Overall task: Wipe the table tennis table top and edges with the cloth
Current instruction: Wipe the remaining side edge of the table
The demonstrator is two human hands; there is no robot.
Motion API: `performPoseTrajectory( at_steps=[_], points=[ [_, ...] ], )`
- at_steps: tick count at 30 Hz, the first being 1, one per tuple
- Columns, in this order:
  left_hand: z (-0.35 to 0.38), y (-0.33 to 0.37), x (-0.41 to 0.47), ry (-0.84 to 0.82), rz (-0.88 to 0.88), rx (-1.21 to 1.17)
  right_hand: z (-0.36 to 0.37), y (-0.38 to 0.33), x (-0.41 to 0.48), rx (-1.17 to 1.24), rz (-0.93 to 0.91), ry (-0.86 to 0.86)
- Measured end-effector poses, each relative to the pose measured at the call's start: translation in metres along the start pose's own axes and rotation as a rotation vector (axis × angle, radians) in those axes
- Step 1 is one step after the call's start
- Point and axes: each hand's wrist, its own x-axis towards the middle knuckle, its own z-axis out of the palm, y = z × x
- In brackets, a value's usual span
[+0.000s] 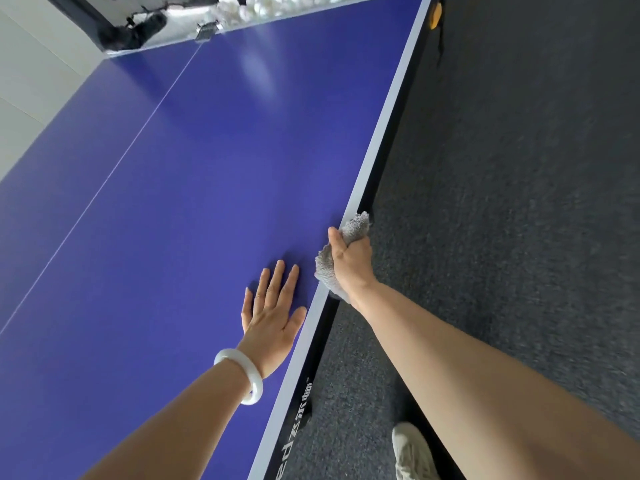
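At the table edge (378, 160), right hand (350, 262) grips cloth (356, 226), left hand (273, 322) lies flat, fingers (277, 280) straight, near partly legible lettering (298, 408).

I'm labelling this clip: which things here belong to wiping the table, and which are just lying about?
Part of the job:
cloth, gripped by the right hand at the side edge of the table
left hand, flat on the top

Just about:
bracelet
shoe
carpet
white balls past the far end
orange object
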Motion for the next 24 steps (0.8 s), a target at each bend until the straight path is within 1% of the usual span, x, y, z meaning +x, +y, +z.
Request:
performPoseTrajectory(
  at_steps=[2, 5, 7, 8, 13, 16, 20, 24],
  points=[
    [-0.002, 0.005, -0.001, 0.053, -0.031, -0.021, -0.002, -0.006, 0.01, -0.002, 0.012, -0.012],
    [-0.005, 0.025, 0.015, 0.177, -0.103, 0.016, -0.002, -0.002, 0.014, -0.034, 0.029, -0.007],
    [-0.012, 0.043, 0.037, 0.236, -0.101, -0.008, -0.003, -0.005, 0.023, -0.018, 0.025, -0.012],
    [-0.016, 0.05, 0.052, 0.24, -0.077, -0.018, -0.005, -0.014, 0.032, -0.026, 0.018, -0.004],
    [-0.035, 0.079, 0.153, 0.123, 0.072, -0.007, -0.023, -0.077, 0.112, -0.143, 0.041, 0.041],
    [-0.047, 0.095, 0.213, 0.081, 0.15, 0.049, -0.031, -0.106, 0.153, -0.138, 0.063, 0.092],
    [-0.062, 0.106, 0.27, 0.039, 0.243, 0.09, -0.04, -0.136, 0.197, -0.124, 0.066, 0.126],
    [-0.073, 0.109, 0.315, 0.027, 0.283, 0.13, -0.05, -0.165, 0.234, -0.141, 0.05, 0.16]
  ],
)
